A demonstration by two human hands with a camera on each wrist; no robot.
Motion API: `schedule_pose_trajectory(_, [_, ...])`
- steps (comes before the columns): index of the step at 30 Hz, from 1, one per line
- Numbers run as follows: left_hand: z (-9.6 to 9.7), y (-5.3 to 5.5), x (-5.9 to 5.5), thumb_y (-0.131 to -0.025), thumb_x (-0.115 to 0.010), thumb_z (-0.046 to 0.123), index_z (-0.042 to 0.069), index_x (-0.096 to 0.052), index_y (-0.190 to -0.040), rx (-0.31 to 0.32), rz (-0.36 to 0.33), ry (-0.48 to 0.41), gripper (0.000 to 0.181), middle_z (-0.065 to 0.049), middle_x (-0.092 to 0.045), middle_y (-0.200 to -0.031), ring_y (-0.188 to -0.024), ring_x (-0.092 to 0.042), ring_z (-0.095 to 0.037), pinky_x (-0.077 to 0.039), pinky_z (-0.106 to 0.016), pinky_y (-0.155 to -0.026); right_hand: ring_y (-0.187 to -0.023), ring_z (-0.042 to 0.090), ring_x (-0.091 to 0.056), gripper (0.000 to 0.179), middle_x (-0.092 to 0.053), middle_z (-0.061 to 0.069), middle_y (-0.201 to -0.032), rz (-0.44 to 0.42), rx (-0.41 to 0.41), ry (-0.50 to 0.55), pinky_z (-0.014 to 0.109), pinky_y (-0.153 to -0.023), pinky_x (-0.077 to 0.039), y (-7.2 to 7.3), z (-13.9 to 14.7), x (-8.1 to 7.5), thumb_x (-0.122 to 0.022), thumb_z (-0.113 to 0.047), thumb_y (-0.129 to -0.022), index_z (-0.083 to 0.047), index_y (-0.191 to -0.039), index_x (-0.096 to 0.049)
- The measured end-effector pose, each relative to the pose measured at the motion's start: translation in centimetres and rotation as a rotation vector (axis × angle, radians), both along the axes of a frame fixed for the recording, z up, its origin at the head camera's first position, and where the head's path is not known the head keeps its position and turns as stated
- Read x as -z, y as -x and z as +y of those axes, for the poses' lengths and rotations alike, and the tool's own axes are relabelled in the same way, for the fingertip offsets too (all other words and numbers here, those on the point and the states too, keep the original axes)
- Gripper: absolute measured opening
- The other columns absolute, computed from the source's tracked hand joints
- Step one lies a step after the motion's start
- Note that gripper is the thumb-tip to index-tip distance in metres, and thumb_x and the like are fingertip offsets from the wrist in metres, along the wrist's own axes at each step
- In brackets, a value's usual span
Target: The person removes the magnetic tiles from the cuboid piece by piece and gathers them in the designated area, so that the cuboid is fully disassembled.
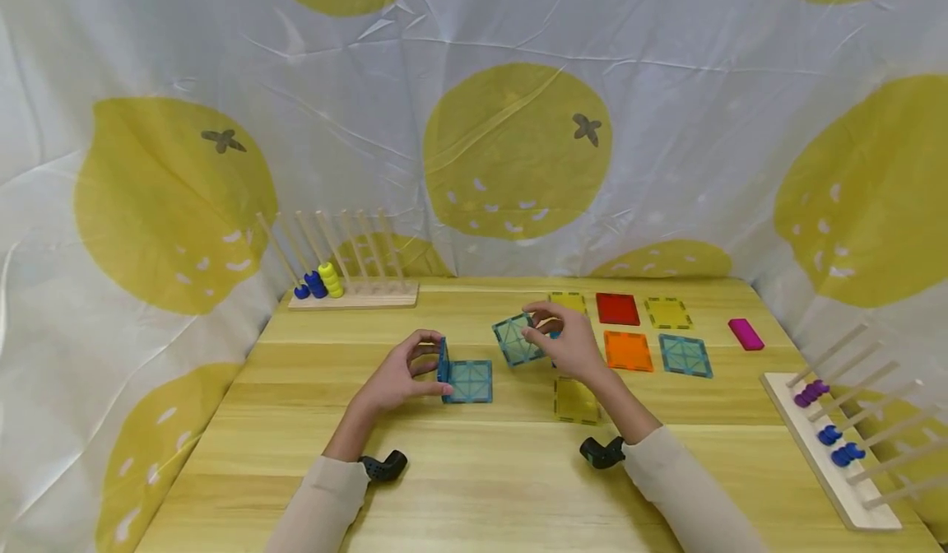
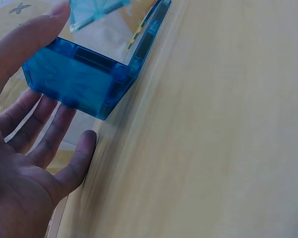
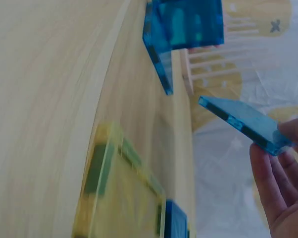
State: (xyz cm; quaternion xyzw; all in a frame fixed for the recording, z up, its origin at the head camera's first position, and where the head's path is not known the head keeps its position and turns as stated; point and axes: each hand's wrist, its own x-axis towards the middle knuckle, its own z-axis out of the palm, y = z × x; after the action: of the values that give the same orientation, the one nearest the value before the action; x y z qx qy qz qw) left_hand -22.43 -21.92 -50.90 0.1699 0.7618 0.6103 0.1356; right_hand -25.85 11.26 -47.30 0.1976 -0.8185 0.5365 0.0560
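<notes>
My left hand grips an upright blue translucent square magnetic tile between thumb and fingers. This tile stands along the left edge of a second blue tile lying flat on the table; in the left wrist view the upright tile meets it at a corner. To the right, my right hand pinches another blue tile by its right side, tilted and raised above the tabletop. The right wrist view shows this raised tile between thumb and fingers, apart from the joined pair.
Right of centre lie a yellow tile, an orange tile, a red tile, another yellow tile and a blue tile. A magenta block and two wooden peg racks with coloured beads stand near the sides.
</notes>
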Motion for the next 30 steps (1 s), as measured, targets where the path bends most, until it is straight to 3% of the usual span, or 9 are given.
schedule_pose_trajectory(6, [0.1,0.0,0.2,-0.081,-0.09,0.013,0.004,-0.038,-0.15,0.0,-0.003,-0.004,0.087,-0.022,-0.04,-0.154,-0.144,-0.045,-0.045,-0.046,-0.052,-0.112,-0.079,0.02,-0.074,0.027,-0.074,0.012,-0.103,-0.031,0.056,0.026,0.031,-0.06,-0.059,-1.0,4.1,-0.4,-0.079,-0.022,-0.094,-0.016,-0.12,-0.074])
schedule_pose_trajectory(13, [0.0,0.1,0.3,-0.081,-0.089,0.012,0.003,-0.037,-0.149,0.005,0.009,-0.01,0.086,-0.023,-0.041,-0.153,-0.143,-0.045,-0.046,-0.048,-0.05,-0.111,-0.079,0.018,-0.073,0.034,-0.071,0.018,-0.105,-0.121,0.103,0.065,0.036,-0.058,-0.062,-3.1,8.4,-0.2,-0.079,-0.024,-0.093,-0.007,-0.122,-0.072])
schedule_pose_trajectory(21, [0.0,0.1,0.2,-0.081,-0.089,0.011,0.004,-0.039,-0.148,0.009,0.02,-0.016,0.084,-0.024,-0.041,-0.153,-0.143,-0.046,-0.046,-0.049,-0.049,-0.11,-0.078,0.01,-0.073,0.035,-0.07,0.021,-0.108,-0.115,0.16,0.027,0.041,-0.057,-0.062,-5.0,13.3,0.2,-0.075,-0.022,-0.097,-0.003,-0.126,-0.069])
schedule_pose_trajectory(30, [0.1,0.1,0.0,-0.081,-0.089,0.011,0.001,-0.038,-0.148,0.011,0.024,-0.012,0.085,-0.025,-0.041,-0.152,-0.144,-0.045,-0.044,-0.046,-0.051,-0.113,-0.076,0.009,-0.073,0.043,-0.07,0.003,-0.103,-0.173,0.211,0.007,0.039,-0.057,-0.062,-6.5,16.6,1.4,-0.075,-0.021,-0.096,0.001,-0.131,-0.065])
